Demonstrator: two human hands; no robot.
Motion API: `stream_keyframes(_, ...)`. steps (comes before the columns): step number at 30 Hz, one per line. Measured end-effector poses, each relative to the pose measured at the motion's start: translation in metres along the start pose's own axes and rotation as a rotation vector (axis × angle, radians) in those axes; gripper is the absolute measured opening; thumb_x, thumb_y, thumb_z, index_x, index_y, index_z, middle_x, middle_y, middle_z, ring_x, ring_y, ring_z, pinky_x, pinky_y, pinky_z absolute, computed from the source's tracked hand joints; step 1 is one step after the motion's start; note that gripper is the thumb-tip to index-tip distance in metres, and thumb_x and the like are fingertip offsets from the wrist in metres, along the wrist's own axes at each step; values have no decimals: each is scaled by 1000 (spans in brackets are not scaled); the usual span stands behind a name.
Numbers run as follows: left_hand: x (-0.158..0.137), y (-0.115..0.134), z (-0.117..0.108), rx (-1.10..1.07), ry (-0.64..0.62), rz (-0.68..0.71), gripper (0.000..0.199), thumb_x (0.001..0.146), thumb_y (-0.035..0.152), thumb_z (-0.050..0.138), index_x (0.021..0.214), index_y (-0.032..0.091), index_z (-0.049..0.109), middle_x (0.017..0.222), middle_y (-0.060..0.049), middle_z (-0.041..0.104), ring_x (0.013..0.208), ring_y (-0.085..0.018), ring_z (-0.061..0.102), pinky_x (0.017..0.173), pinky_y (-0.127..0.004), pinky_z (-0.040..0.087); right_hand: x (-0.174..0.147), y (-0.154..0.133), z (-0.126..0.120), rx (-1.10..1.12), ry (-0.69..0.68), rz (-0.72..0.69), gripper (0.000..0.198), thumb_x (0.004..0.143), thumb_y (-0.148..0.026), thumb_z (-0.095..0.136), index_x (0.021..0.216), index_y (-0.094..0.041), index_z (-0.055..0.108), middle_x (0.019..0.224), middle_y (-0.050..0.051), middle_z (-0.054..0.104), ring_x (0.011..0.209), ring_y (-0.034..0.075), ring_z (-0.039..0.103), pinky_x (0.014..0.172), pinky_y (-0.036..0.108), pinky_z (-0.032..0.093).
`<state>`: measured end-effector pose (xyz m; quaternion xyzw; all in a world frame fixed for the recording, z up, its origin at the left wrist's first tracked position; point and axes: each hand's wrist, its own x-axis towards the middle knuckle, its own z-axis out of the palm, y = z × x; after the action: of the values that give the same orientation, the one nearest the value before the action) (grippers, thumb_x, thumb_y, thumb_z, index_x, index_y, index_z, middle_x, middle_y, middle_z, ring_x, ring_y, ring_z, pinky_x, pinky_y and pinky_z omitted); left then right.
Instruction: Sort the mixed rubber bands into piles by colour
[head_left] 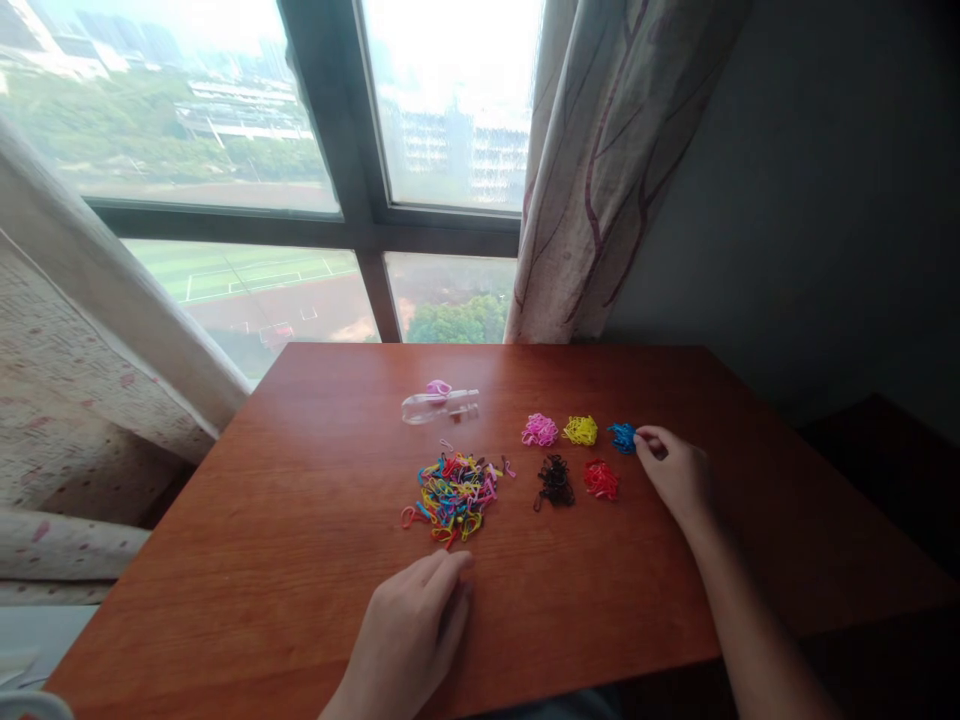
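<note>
My right hand (673, 470) is at the right edge of a small pile of blue stitch markers (622, 437), thumb and forefinger pinched together on a blue marker there. My left hand (420, 620) rests on the table just below a mixed heap of coloured plastic stitch markers (457, 492); its fingers are curled in, and their tips are hidden. Left of the blue pile lie a yellow pile (580, 431) and a pink pile (540, 430). Nearer to me are a red pile (601, 480) and a black pile (556, 483).
A clear plastic bottle-like container (427, 408) with a pink part on it lies behind the heap. The brown wooden table (300, 480) reaches to a window, with curtains (592, 180) on both sides. Part of a white round rim (34, 706) shows at lower left.
</note>
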<state>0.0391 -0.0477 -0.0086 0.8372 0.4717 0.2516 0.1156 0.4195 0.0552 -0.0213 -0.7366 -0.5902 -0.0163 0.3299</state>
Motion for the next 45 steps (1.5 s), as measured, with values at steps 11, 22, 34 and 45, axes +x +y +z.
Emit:
stream_keyframes(11, 0, -1, -6, -116, 21, -178, 16, 91, 18, 48, 95, 25, 62, 85, 0, 71, 73, -15, 69, 63, -22, 51, -46, -43, -11, 90, 29, -43, 31, 87, -42, 55, 91, -17, 73, 71, 5, 71, 58, 18, 64, 58, 26, 49)
stream_keyframes(22, 8, -14, -17, 116, -17, -350, 15, 93, 25, 48, 101, 27, 62, 97, 1, 70, 77, -17, 70, 60, -25, 48, -114, -121, 5, 410, -175, -190, 19, 92, -25, 53, 90, -20, 71, 80, 4, 74, 66, 17, 69, 62, 23, 54)
stream_keyframes(34, 8, -22, -20, 101, 12, -293, 14, 92, 26, 49, 94, 25, 62, 87, 1, 70, 71, -16, 68, 56, -22, 45, -119, -120, 9, 398, -253, -217, 20, 93, -24, 50, 90, -22, 70, 82, 5, 73, 71, 19, 69, 65, 26, 54)
stream_keyframes(45, 5, -22, -20, -135, 117, -310, 15, 93, 29, 52, 94, 23, 66, 86, 1, 66, 62, -10, 60, 59, -20, 46, -120, -121, 10, 407, -268, -204, 19, 93, -22, 50, 91, -21, 69, 84, 5, 73, 74, 19, 69, 68, 27, 53)
